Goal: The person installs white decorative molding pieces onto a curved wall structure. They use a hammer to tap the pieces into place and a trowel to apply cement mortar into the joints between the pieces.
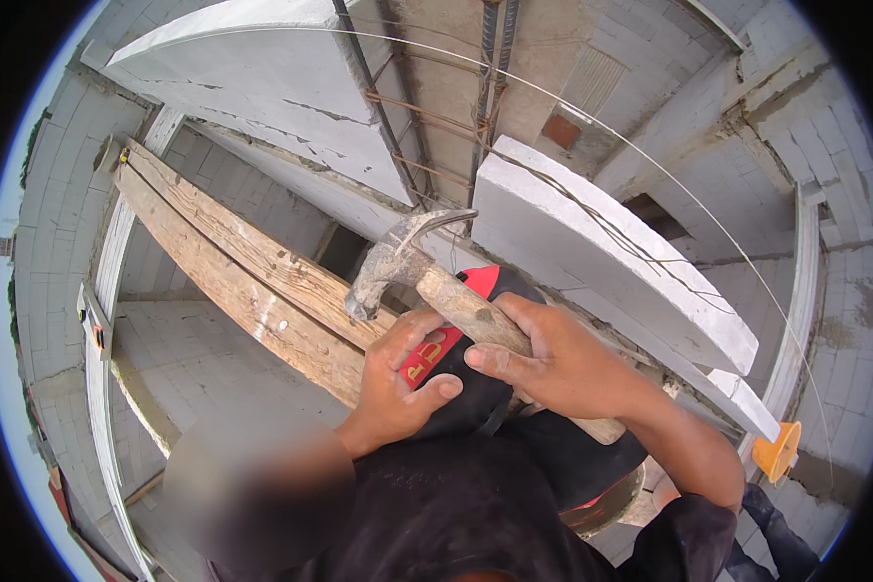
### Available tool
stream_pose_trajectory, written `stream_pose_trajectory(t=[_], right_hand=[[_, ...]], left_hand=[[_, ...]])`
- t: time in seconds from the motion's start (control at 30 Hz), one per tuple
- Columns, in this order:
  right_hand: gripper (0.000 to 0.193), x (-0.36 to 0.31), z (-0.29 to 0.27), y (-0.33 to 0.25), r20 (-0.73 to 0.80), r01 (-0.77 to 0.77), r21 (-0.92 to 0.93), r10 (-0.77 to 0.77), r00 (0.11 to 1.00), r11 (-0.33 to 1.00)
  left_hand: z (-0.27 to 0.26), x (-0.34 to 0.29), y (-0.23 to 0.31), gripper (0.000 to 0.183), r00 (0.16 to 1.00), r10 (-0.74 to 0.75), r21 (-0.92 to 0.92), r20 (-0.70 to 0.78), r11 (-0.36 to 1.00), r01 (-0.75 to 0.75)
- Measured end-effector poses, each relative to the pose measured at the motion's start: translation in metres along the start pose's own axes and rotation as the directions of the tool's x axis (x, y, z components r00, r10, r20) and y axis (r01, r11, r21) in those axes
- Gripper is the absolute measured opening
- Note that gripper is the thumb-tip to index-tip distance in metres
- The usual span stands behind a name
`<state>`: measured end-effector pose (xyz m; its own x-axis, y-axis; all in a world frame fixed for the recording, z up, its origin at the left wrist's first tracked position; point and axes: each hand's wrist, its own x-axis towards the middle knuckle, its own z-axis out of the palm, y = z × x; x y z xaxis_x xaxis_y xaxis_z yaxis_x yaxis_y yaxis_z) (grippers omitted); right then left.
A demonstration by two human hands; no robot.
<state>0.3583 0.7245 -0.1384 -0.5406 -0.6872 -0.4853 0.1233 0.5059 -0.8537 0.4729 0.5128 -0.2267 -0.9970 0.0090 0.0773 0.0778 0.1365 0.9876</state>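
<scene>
My right hand (563, 354) is closed around the wooden handle of a claw hammer (475, 308), its thumb lying along the handle. The hammer's worn, mortar-smeared metal head points up and to the left, with the claw toward the far side. Beside the head and below it, my left hand (393, 378) has its thumb spread away from the fingers and holds nothing. It rests against my dark clothing with a red patch (436, 351). The handle's butt end shows below my right wrist.
Two weathered wooden planks (233, 276) stretch to the far left. White blocks (611, 252) stand ahead and right, beside upright steel rebar (485, 87) with thin tie wires. An orange bucket (776, 451) is at the right. A blurred patch covers the lower left.
</scene>
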Motion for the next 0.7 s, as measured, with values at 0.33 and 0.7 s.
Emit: stream_pose_trajectory(t=[0.33, 0.7], right_hand=[[0.067, 0.091, 0.058, -0.057, 0.032, 0.380, -0.448, -0.410, 0.912, 0.809], [0.055, -0.019, 0.002, 0.041, -0.536, -0.082, -0.099, 0.016, 0.844, 0.992]], left_hand=[[-0.145, 0.020, -0.093, 0.029, 0.686, -0.689, -0.925, -0.235, 0.376, 0.061], [-0.258, -0.047, -0.357, 0.049, 0.117, -0.208, 0.084, -0.971, 0.160, 0.984]])
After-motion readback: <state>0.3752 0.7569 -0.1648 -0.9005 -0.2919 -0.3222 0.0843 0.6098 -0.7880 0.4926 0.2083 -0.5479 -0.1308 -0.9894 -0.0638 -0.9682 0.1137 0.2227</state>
